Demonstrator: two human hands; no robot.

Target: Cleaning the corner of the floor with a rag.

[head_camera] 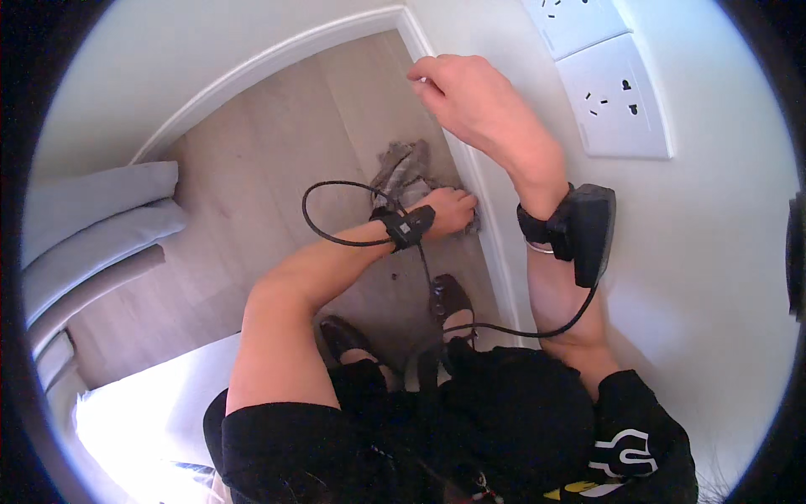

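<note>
My left hand (449,211) is low at the floor, pressed over a crumpled grey-brown cloth (403,170). Part of the cloth shows past my fingertips, against the white baseboard (466,157); the rest spreads behind my wrist. Higher up, my right hand (469,94) is raised near the wall with its fingers curled. A tiny white spot shows between its thumb and fingers; whether it is a nail or a held thing is unclear.
White wall sockets (617,101) sit right of my right hand. A black cable (340,183) loops from my left wrist strap. Grey-blue cushion-like padding (107,201) stands at left. A small dark speck (395,276) lies on the wood-look floor (271,151), near my dark shoes (450,296).
</note>
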